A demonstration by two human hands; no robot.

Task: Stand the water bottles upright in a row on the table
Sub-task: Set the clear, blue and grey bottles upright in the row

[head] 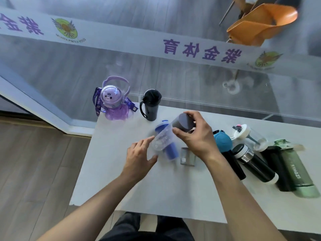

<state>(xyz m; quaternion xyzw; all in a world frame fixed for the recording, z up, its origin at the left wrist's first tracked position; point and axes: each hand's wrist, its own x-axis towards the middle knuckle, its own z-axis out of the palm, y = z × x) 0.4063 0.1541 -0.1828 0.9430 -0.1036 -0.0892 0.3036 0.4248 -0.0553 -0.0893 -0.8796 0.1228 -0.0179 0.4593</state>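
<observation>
A purple bottle (115, 103) with a domed lid and a black bottle (151, 106) stand upright at the table's far left edge. My right hand (196, 134) grips the grey cap of a clear bottle with a blue sleeve (169, 148), holding it tilted above the white table (121, 180). My left hand (139, 157) touches the clear lower part of this bottle with spread fingers. On the right lie several bottles: a teal-lidded black one (224, 145), a black steel-banded one (251, 162), a clear white-lidded one (250, 136), and a green one (295, 169).
A small clear box (188, 156) lies on the table under my right wrist. A glass wall with a white banner (156, 42) runs behind the table. An orange chair (260, 25) stands beyond it. Wooden floor (34, 171) lies to the left.
</observation>
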